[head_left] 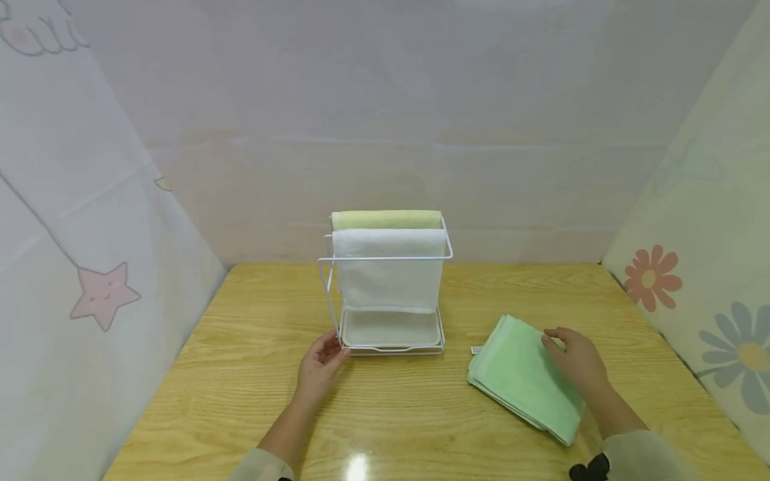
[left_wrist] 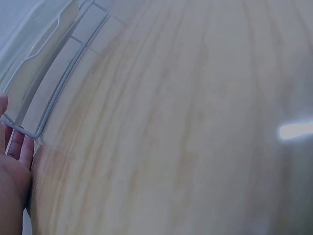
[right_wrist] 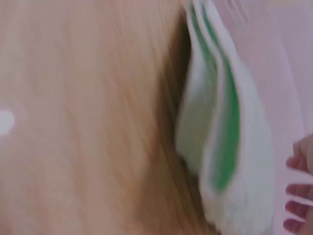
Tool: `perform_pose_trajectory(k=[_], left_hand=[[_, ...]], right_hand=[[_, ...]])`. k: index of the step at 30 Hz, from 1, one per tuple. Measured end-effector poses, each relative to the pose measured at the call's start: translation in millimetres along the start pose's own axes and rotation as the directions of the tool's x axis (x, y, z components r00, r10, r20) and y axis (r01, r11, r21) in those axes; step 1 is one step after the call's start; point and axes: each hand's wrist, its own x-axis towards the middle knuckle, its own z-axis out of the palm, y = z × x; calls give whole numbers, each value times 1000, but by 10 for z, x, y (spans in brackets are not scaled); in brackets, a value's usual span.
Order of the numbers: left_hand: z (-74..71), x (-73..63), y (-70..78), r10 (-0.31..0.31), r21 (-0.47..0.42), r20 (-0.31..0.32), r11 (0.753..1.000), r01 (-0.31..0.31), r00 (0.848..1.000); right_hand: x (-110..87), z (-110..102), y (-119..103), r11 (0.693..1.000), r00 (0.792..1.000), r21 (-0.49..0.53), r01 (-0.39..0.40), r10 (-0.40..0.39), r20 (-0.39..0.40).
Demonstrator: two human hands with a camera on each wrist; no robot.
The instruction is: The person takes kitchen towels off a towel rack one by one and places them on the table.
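A white wire towel rack point(head_left: 446, 244) stands upright near the middle of the table, with a yellow towel point(head_left: 385, 220) over its back bar and a white towel point(head_left: 390, 284) hung in front of that. My left hand point(head_left: 321, 369) holds the rack's lower front left corner, thumb in front and fingers behind; the left wrist view catches those fingers point(left_wrist: 27, 151) at the wire base. A folded green towel point(head_left: 523, 374) lies to the right of the rack. Over its right part hovers my right hand point(head_left: 579, 364), fingers loosely bent and apart from the cloth in the right wrist view.
A pale tray point(head_left: 391, 329) sits in the rack's base. The wooden table point(head_left: 252, 314) meets a plain cloth backdrop point(head_left: 385, 133) at the back and printed cloth walls at both sides. A small white tag point(head_left: 476, 350) pokes out from the green towel's left edge.
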Motion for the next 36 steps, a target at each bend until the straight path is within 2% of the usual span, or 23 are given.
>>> perform_pose_trajectory(k=[3,5,8,11,15,18,22,25,29,33,36], left_hand=[[6,0,-12,18,-4,-11,1000,-18,1000],[9,0,-18,31,-5,-15,999,-31,999],[11,-1,-17,34,-17,-19,999,-35,999],[4,-1,-14,30,-9,-14,1000,-30,999],[-1,1,-12,17,0,-8,1000,-17,1000],[0,0,-10,15,6,-2,1000,-15,1000],[2,-6,1,10,7,3,1000,-10,1000],[2,-11,12,7,2,6,1000,-7,1000],[-1,-21,28,3,-4,10,1000,-3,1000],[-2,-28,34,-6,-10,10,1000,6,1000],[2,-30,32,-6,-28,7,1000,6,1000]], right_hand=[[-168,72,-242,996,999,-88,-12,9,-33],[-276,153,-382,990,1000,-137,-19,21,11],[-397,308,-509,986,991,-157,-51,69,111],[-429,447,-536,986,972,-128,-106,130,196],[-389,555,-452,983,957,-94,-155,173,232],[-330,576,-346,986,968,-125,-111,136,212],[-230,545,-181,981,987,-191,18,13,161],[-144,492,-52,969,987,-222,107,-77,140],[-23,391,116,953,976,-236,191,-159,146],[85,270,248,932,968,-281,229,-187,169],[153,200,300,919,974,-339,202,-151,169]])
